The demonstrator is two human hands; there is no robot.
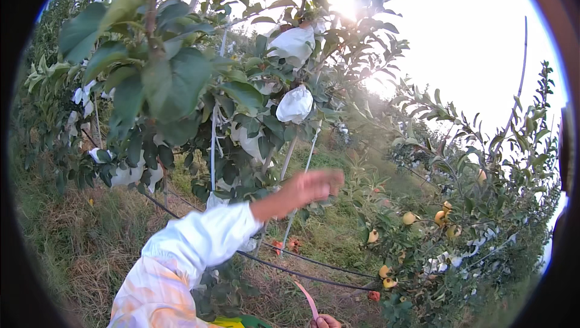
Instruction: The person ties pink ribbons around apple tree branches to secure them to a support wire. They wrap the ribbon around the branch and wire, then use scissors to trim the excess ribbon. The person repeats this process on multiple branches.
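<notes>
My left hand (305,190) reaches out across the middle of the view from a pale blue-white cuff over a patterned sleeve. Motion smears its fingers, so I cannot make out whether they hold anything. It is in front of the tree, below a white bag (295,105) that hangs among the leaves. At the bottom edge, only the fingertips of my right hand (326,322) show, closed on a thin pink strip (309,299). The strip sticks up and curves to the left.
Another white bag (292,45) hangs higher in the leaves. Dark hoses (308,276) run low across the grass. Pale strings drop from the branches. Yellow fruits (409,218) hang on a tree at the right, and reddish fruits (278,247) lie on the ground. Something yellow (228,322) shows below my sleeve.
</notes>
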